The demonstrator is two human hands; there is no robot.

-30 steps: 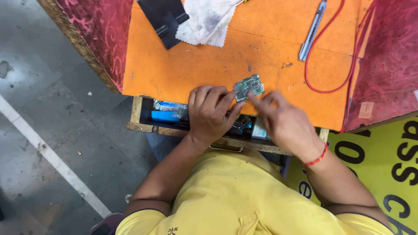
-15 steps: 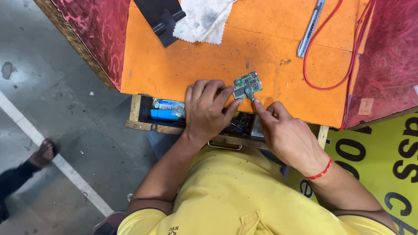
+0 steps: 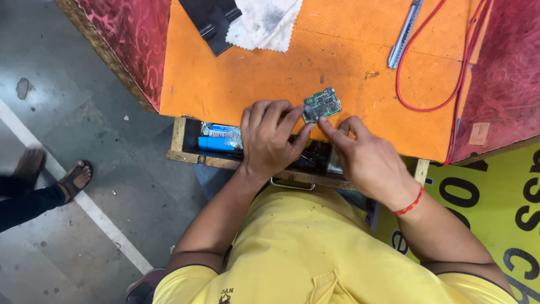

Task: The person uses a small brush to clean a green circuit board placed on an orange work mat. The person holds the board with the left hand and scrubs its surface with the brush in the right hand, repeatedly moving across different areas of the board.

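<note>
**A:** Where is the board, and who has it?

**B:** The board (image 3: 322,104), small and green, lies on the orange surface (image 3: 270,73) near its front edge. The left hand (image 3: 270,138) has it pinched at one corner between fingers (image 3: 289,118) and thumb; the right hand (image 3: 368,157) presses a fingertip beside it, grasping nothing.

**A:** How would it handle?

**B:** Light, thin and stiff, likely fragile on its component face. The bare edges look the safest hold.

**A:** And the room around it?

**B:** Open mat lies beyond it. A red wire (image 3: 433,84) and a metal tool (image 3: 403,34) sit well apart to the right, a cloth (image 3: 264,22) at the far side. Just behind the hands the surface drops to an open drawer (image 3: 191,141).
</note>
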